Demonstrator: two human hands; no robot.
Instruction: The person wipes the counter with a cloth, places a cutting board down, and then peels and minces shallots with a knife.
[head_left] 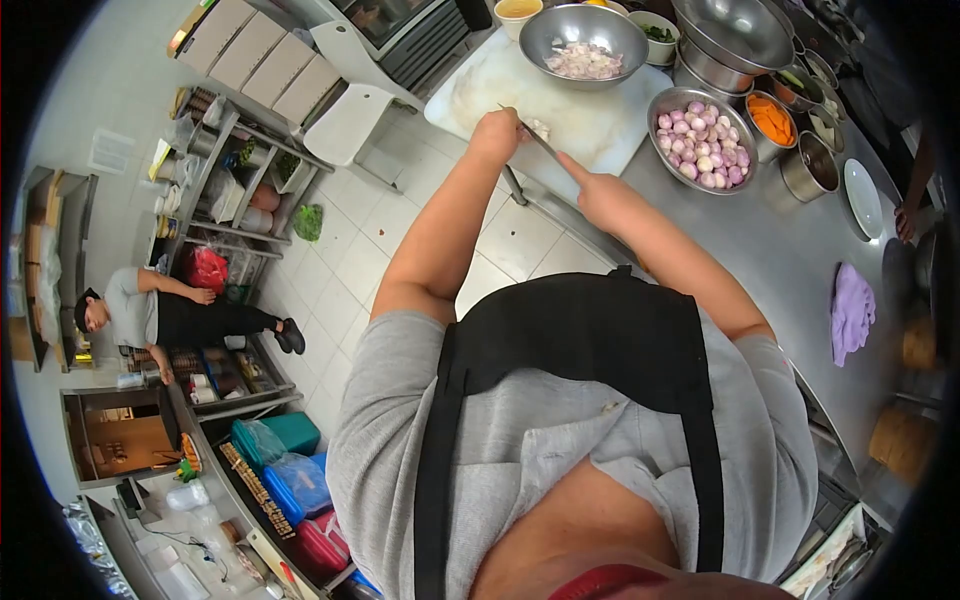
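Observation:
My right hand (pixel 610 200) is closed round the handle of a knife (pixel 545 147), its index finger stretched along the top. At the front of the blade is my left hand (pixel 494 136), its fingers curled against the knife near the tip; part of its grip is hidden. A small heap of pale chopped shallot (pixel 539 129) lies beside the blade on a white cutting board (pixel 590 125). Beyond, a steel bowl (pixel 625 30) holds chopped shallots (pixel 583 62). Right of the board, another steel bowl (pixel 660 160) is full of peeled whole shallots (pixel 703 143).
A container of orange pieces (pixel 770 120), a steel pot (pixel 809 170), a white plate (pixel 862 198) and a purple cloth (pixel 851 312) stand or lie rightward on the steel table (pixel 745 235). A white chair (pixel 345 125) is left of the board. Another person (pixel 135 310) stands by shelves.

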